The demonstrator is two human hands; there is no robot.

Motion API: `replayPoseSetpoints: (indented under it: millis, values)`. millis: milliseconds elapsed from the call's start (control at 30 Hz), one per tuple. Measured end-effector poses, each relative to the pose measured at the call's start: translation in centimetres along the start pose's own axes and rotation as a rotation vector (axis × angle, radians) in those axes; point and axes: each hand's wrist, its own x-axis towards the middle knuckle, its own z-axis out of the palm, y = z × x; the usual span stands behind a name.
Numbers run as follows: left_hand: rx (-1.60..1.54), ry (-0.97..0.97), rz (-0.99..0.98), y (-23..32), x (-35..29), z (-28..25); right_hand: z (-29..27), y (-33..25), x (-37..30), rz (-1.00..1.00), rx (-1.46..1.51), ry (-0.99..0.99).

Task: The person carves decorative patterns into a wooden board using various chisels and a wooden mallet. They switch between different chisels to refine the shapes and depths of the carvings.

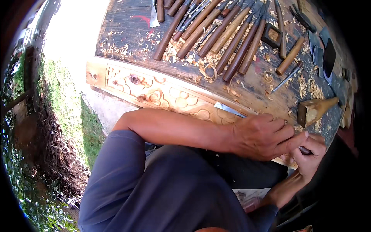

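A long wooden board (186,101) carved with flowers and leaves lies along the bench's near edge. My left hand (259,136) is closed low over its right part, fingers curled; what they grip is hidden. A flat metal blade (230,109) lies over the carving and runs toward that hand. Whether it belongs to a tool I hold, I cannot tell. At the board's right end, my right hand (312,154) is wrapped round a dark-handled tool (305,150), only the handle's end showing. The two hands touch or nearly touch.
On the worn bench (125,27) lie several wooden-handled carving chisels (228,33) among curled shavings. A wooden mallet (315,111) lies at the right, with a thin-bladed tool (286,77) and a square dark frame (272,35) farther back. Grass (67,100) borders the left side.
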Motion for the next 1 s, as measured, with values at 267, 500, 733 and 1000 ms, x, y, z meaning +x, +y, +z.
replayPoseSetpoints:
  millis: [267,500,733,1000]
  values:
    - [-0.007,0.013,-0.037,-0.1,0.0,-0.3,1.1,0.5,0.0,0.009,0.068,0.030]
    - [0.010,0.011,-0.097,-0.5,-0.5,-0.9,2.7,-0.1,1.1,0.008,0.097,0.014]
    - [-0.040,-0.075,-0.015,-0.8,-0.6,-2.0,1.8,-0.2,0.5,-0.033,0.075,0.001]
    - [-0.329,-0.342,0.052,-1.5,-1.6,-3.3,0.6,-1.2,-1.1,0.073,0.175,-0.026]
